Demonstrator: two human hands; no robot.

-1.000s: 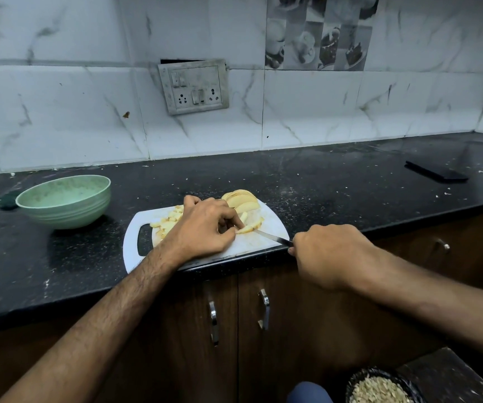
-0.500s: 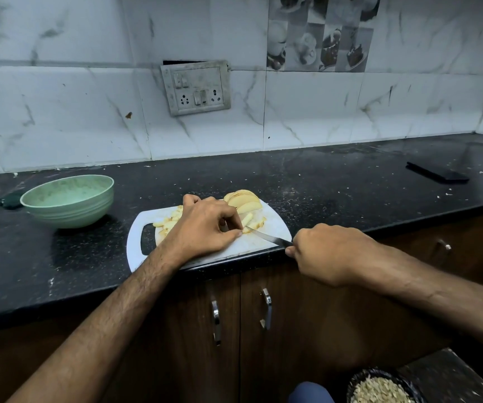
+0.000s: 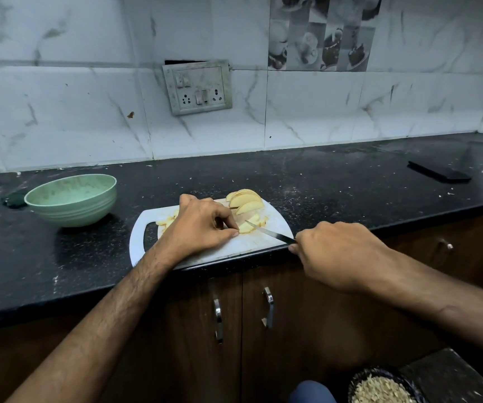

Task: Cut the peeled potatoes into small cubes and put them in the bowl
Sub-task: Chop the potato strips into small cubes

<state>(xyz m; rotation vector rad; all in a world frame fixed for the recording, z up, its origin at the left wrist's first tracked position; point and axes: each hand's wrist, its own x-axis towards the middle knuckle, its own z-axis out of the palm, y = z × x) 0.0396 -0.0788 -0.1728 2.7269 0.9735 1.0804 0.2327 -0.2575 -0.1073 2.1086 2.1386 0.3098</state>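
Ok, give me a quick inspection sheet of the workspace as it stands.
Surface: black counter, speckled with bits.
Job's things: white cutting board at the counter's front edge, potato slices and cut pieces on it; green bowl left of it, contents unclear.
Clutter: dark flat object far right.
Grippers: left hand holds potato pieces; right hand has its grip on the knife.
Cables: nothing seen.
Surroundings: marble tiles, socket panel, wooden cabinets.

Bowl [image 3: 71, 199] pale green; board [image 3: 251, 245] white; counter [image 3: 321, 181] black (speckled) — potato slices [image 3: 246, 199] yellow.

Switch socket plate [image 3: 197, 87] on wall; dark flat object [image 3: 439, 171] on counter [image 3: 336, 175]
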